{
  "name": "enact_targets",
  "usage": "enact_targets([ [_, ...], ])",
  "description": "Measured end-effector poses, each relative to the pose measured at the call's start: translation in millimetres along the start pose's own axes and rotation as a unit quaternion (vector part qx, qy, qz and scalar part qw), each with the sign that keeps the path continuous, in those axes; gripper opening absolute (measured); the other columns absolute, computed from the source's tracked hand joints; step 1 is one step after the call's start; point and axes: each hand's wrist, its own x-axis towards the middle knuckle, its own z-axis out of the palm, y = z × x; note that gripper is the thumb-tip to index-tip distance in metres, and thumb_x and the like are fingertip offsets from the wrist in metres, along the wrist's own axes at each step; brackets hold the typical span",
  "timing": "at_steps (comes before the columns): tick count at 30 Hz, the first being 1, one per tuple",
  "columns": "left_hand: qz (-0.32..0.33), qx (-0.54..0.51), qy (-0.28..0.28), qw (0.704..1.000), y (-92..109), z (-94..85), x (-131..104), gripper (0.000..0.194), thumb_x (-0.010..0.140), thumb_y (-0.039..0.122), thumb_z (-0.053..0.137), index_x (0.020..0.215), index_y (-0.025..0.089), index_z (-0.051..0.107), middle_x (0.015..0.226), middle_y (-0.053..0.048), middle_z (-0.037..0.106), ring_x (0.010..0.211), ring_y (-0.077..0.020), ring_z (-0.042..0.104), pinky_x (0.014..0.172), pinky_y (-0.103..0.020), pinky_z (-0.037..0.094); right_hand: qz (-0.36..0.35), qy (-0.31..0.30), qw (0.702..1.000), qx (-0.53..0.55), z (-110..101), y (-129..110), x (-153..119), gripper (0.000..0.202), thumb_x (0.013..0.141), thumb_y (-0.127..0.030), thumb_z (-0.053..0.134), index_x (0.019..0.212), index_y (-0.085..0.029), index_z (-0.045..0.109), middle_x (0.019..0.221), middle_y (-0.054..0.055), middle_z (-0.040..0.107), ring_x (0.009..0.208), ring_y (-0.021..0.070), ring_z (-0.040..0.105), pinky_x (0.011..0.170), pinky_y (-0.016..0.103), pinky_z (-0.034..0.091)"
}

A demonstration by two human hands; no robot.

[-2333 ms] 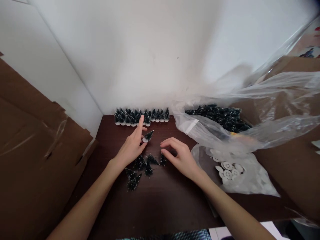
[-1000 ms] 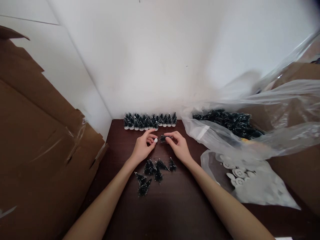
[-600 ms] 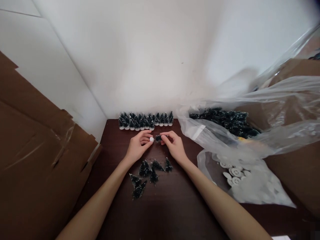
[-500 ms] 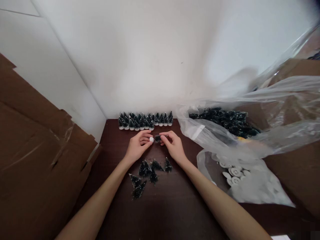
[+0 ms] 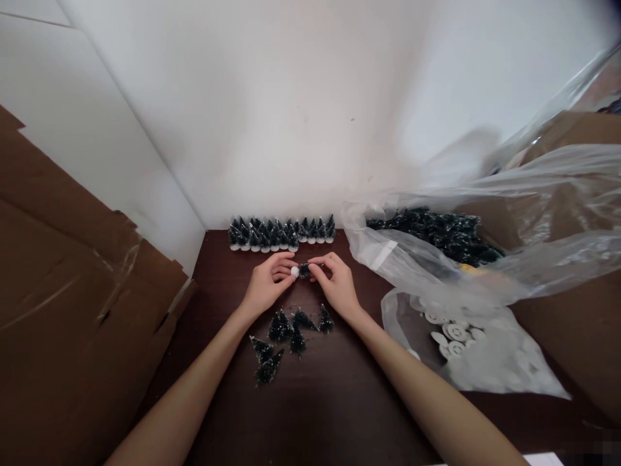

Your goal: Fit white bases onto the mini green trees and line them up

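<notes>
Evidently the left hand (image 5: 266,283) has its thumb and fingertips clamped on a small white base (image 5: 294,271); the right hand (image 5: 337,283) pinches a bristly green tree (image 5: 304,270) held sideways, its near-base end right at the disc, though from where I stand I can't tell whether it's seated; both are over the middle of the dark table (image 5: 339,401), just on the near side of the standing row of trees (image 5: 262,236); a crooked push could make the disc tilt or slip from so narrow a pinch, and squeezing hard might crush the bristles; anything dropped could land among the loose trees (image 5: 280,327) nearer me; a careless knuckle might topple the row; at right, the slack plastic bag (image 5: 504,362) of white discs could spill if an elbow snagged it
</notes>
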Motion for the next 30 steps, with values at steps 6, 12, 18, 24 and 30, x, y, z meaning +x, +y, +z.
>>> enact_targets([
  [6,-0.019,-0.002,0.003,1.000,-0.8,-1.6,1.1,0.044,0.072,0.024,0.075,0.112,0.014,0.061,0.099,-0.010,0.074,0.089,-0.0204,0.071,0.087,-0.042,0.058,-0.049,0.003,0.997,-0.065,1.7,-3.5,-3.1,0.011,0.088,-0.024,0.063,0.094,-0.019,0.071,0.088,0.004,0.058,0.078,0.0174,0.063,0.069,0.030,0.056],
  [12,-0.023,-0.003,-0.014,1.000,0.9,0.2,0.4,0.043,0.072,0.023,0.075,0.112,0.014,0.061,0.098,-0.010,0.074,0.090,-0.0218,0.072,0.086,-0.042,0.059,-0.071,0.005,0.996,-0.056,5.8,-3.0,-3.2,0.016,0.088,-0.021,0.063,0.103,-0.019,0.069,0.093,0.005,0.060,0.079,0.0171,0.064,0.072,0.030,0.055],
  [18,-0.023,0.001,-0.029,0.999,0.6,0.8,0.2,0.046,0.073,0.022,0.073,0.116,0.014,0.059,0.096,-0.009,0.074,0.086,-0.0210,0.073,0.086,-0.041,0.059,-0.089,-0.008,0.990,-0.113,8.6,1.6,-0.7,0.023,0.090,-0.017,0.057,0.111,-0.019,0.067,0.094,0.006,0.060,0.083,0.0195,0.063,0.080,0.033,0.053],
  [24,-0.026,0.006,-0.027,0.999,1.0,1.3,0.3,0.051,0.074,0.022,0.073,0.122,0.015,0.055,0.097,-0.009,0.074,0.086,-0.0208,0.073,0.087,-0.042,0.058,-0.054,-0.018,0.993,-0.102,8.4,3.7,1.8,0.024,0.092,-0.020,0.054,0.113,-0.021,0.065,0.102,0.008,0.068,0.092,0.0210,0.067,0.082,0.034,0.055],
  [30,-0.010,0.005,-0.005,1.000,-0.1,2.1,1.1,0.069,0.075,0.020,0.072,0.136,0.017,0.041,0.097,-0.007,0.072,0.082,-0.0184,0.072,0.083,-0.037,0.059,-0.057,-0.061,0.991,-0.106,9.4,2.5,0.1,0.043,0.084,-0.017,0.063,0.126,-0.020,0.055,0.112,0.009,0.069,0.097,0.0213,0.068,0.086,0.035,0.055],
])
